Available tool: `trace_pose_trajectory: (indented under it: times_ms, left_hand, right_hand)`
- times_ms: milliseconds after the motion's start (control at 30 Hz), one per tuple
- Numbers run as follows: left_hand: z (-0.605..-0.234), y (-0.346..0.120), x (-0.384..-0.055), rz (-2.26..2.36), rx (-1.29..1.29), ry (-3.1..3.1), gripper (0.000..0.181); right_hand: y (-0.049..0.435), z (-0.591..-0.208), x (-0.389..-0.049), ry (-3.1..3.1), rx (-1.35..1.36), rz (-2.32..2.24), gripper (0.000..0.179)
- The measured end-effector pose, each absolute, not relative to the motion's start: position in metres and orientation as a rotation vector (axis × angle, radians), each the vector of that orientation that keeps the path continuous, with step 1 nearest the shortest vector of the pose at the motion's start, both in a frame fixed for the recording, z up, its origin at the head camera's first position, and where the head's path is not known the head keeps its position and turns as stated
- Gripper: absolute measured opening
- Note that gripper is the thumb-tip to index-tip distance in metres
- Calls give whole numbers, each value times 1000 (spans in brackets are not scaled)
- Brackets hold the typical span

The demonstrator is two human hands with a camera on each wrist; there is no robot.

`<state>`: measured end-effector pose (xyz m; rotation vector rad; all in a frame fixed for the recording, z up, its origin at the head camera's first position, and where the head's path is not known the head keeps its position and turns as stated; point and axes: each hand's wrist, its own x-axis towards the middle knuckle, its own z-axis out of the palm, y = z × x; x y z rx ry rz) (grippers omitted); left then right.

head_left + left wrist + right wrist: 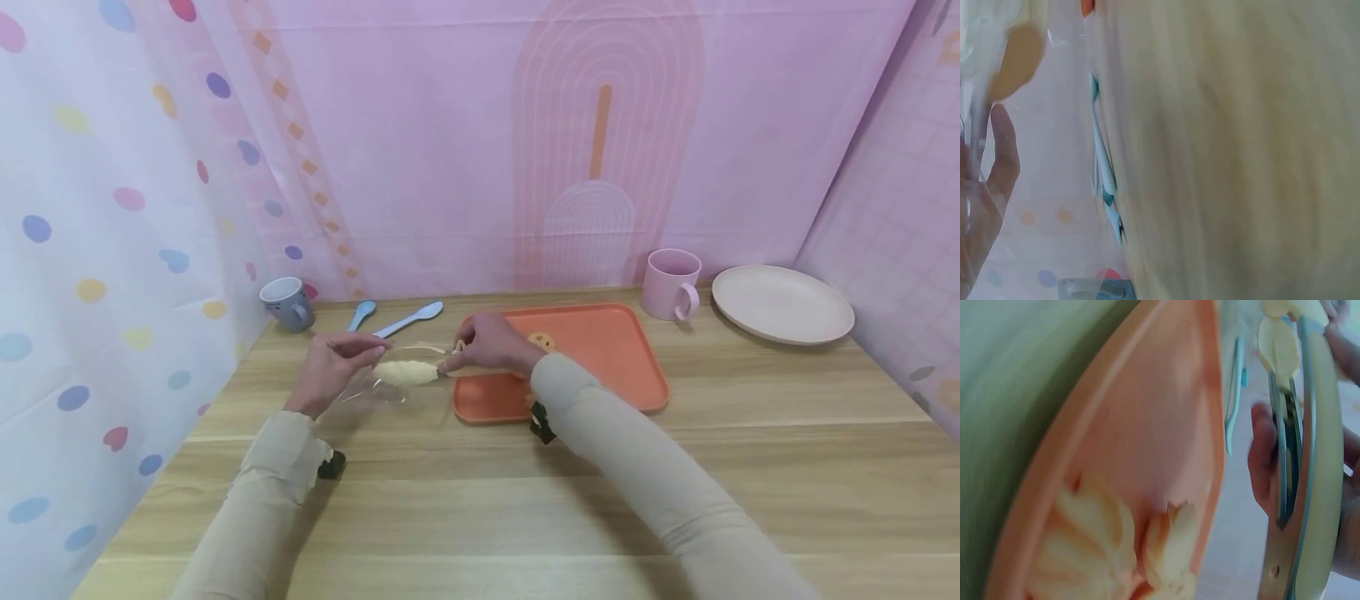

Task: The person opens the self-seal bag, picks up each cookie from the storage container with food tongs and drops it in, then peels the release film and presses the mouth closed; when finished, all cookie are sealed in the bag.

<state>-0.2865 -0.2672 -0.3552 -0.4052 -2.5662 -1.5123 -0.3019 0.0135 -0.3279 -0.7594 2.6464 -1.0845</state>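
Note:
A clear plastic bag [382, 393] hangs from my left hand [332, 367], which pinches it near the mouth. My right hand [491, 343] grips a pair of tongs [1319, 469] with cream-coloured outer sides and metal inside. Their pale, scalloped tips [405, 372] point left and overlap the bag in the head view. In the left wrist view a tan rounded piece [1019, 59] shows just above my left fingertip. Beneath my right hand is an orange tray [626, 358]. It bears a pretzel-shaped piece [542, 340] and pale ridged pieces [1091, 544], partly hidden from the head by my right arm.
Two light blue utensils, one a spoon [429, 311] and one shorter [362, 313], lie behind my left hand. A grey-blue mug [287, 307] stands at the back left. At the back right are a pink mug [663, 287] and a cream plate [780, 304].

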Motion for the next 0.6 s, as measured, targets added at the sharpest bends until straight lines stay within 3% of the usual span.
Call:
trace_pose_trajectory:
  times_ms: [200,600]
  left_hand:
    - [-352,-267,-286,-1531,-398,-2570,30]
    - [-359,-270,-291,-1436,-479,-2607,22]
  right_hand:
    - [2,-327,-299,2780,-841,-839,53]
    - [-12,-326,-296,2840,-865,-759,52]
